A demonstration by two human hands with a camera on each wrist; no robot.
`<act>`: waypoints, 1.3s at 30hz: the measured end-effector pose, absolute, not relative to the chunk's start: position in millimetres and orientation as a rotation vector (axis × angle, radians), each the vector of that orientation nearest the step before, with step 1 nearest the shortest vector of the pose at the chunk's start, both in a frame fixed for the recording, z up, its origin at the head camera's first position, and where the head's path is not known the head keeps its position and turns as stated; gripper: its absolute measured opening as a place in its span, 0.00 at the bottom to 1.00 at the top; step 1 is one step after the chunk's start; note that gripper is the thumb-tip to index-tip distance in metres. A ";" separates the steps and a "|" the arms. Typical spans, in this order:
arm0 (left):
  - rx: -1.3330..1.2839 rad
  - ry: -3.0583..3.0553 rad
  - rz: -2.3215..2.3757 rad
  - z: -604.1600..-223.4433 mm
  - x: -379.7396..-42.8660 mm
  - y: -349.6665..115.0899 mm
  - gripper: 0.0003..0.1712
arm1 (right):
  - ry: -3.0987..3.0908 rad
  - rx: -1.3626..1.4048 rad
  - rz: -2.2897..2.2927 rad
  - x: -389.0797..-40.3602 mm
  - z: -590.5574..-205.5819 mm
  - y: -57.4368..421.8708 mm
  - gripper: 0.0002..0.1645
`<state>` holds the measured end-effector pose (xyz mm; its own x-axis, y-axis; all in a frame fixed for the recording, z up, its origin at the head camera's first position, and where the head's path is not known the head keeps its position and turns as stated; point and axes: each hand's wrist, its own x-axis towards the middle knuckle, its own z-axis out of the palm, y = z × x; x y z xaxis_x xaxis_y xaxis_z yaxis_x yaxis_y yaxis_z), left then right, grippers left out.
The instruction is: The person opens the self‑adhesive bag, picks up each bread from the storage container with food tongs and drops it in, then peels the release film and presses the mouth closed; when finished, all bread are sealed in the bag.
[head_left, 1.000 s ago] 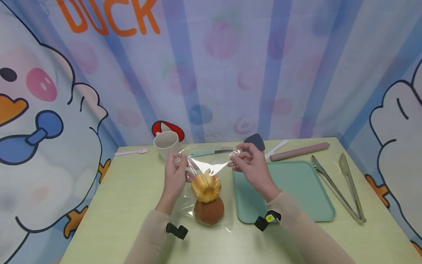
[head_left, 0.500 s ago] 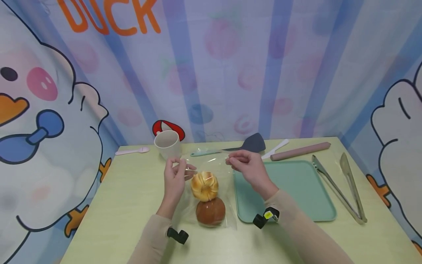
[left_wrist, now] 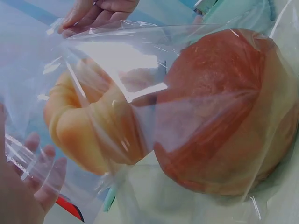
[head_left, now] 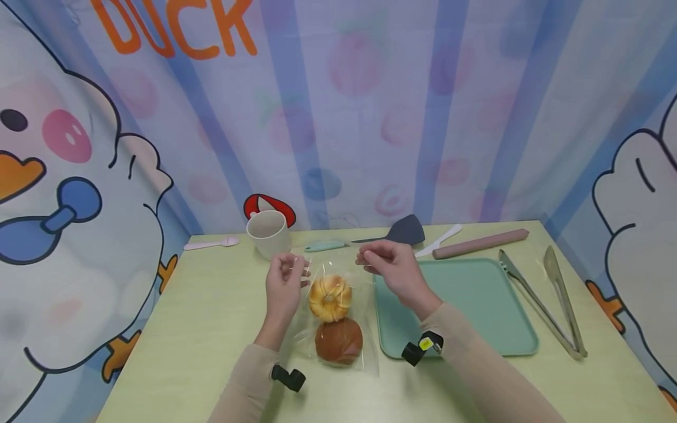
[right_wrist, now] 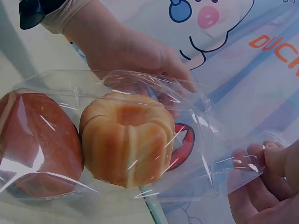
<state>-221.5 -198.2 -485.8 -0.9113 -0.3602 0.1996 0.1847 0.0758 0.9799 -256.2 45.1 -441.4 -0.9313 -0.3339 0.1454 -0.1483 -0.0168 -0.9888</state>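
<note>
A clear plastic bag (head_left: 370, 359) hangs between my two hands with two breads inside. The upper one is a golden, ridged ring-shaped bread (head_left: 330, 298); below it and against it is a round brown bun (head_left: 339, 342). At the bag's top left, my left hand (head_left: 282, 288) pinches the film between thumb and fingers. My right hand (head_left: 396, 270) pinches the opposite top corner, its thumb and fingertips around the film (right_wrist: 236, 163) in the right wrist view. Through the film, the left wrist view shows the bun (left_wrist: 210, 107) closest to that camera.
A mint-green tray (head_left: 465, 305) lies right of the bag, with metal tongs (head_left: 545, 305) beyond it. Along the back stand or lie a white cup (head_left: 268, 234), pink spoon (head_left: 211, 243), dark spatula (head_left: 406, 230), white utensil (head_left: 443, 238) and mauve rolling pin (head_left: 480, 244).
Both hands have come down slightly and closer together, still holding the bag's top corners. The bag top has slackened, and its bright glare has faded in the head view.
</note>
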 end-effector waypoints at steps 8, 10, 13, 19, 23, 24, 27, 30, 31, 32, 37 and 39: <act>0.085 -2.036 -1.482 -479.8 -220.7 -192.0 0.21 | 2.089 -0.607 -2.127 -257.5 -438.4 42.0 0.12; -0.009 -1.985 -1.334 -477.6 -222.6 -189.3 0.24 | 2.082 -0.627 -2.132 -257.6 -438.1 41.5 0.12; -0.201 -1.846 -1.115 -468.6 -226.6 -182.8 0.21 | 2.074 -0.651 -2.136 -257.5 -437.9 41.1 0.12; -0.659 -1.760 -0.776 -441.2 -229.7 -161.5 0.09 | 2.055 -0.683 -2.180 -255.4 -434.9 40.0 0.11; -0.780 -1.859 -0.673 -431.2 -229.6 -148.8 0.12 | 2.050 -0.679 -2.207 -253.7 -432.4 38.3 0.09; -0.780 -1.879 -0.660 -430.2 -230.0 -146.6 0.12 | 2.049 -0.677 -2.210 -253.0 -431.9 37.8 0.09; -0.756 -1.921 -0.651 -429.3 -232.6 -142.0 0.11 | 2.041 -0.677 -2.216 -251.2 -430.1 37.0 0.09; -0.728 -1.939 -0.651 -429.4 -235.1 -140.3 0.09 | 2.061 -0.683 -2.211 -250.5 -429.3 37.3 0.10; -0.725 -1.944 -0.646 -429.1 -235.6 -140.0 0.08 | 2.074 -0.685 -2.209 -250.7 -429.3 37.8 0.10; -0.723 -1.947 -0.642 -428.6 -235.9 -139.7 0.08 | 2.093 -0.693 -2.202 -250.7 -429.1 38.3 0.10; -0.728 -1.954 -0.623 -422.8 -235.4 -138.1 0.07 | 2.238 -0.806 -2.137 -251.4 -429.7 40.8 0.11; -0.729 -1.950 -0.618 -420.6 -234.9 -137.1 0.06 | 2.303 -0.867 -2.103 -251.5 -431.1 40.9 0.11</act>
<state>-234.9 -137.1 -420.6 -0.3892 0.2368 0.8902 0.7064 0.6970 0.1234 -251.5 40.9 -431.1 -0.8523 -0.3183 0.4151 -0.4422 0.0146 -0.8968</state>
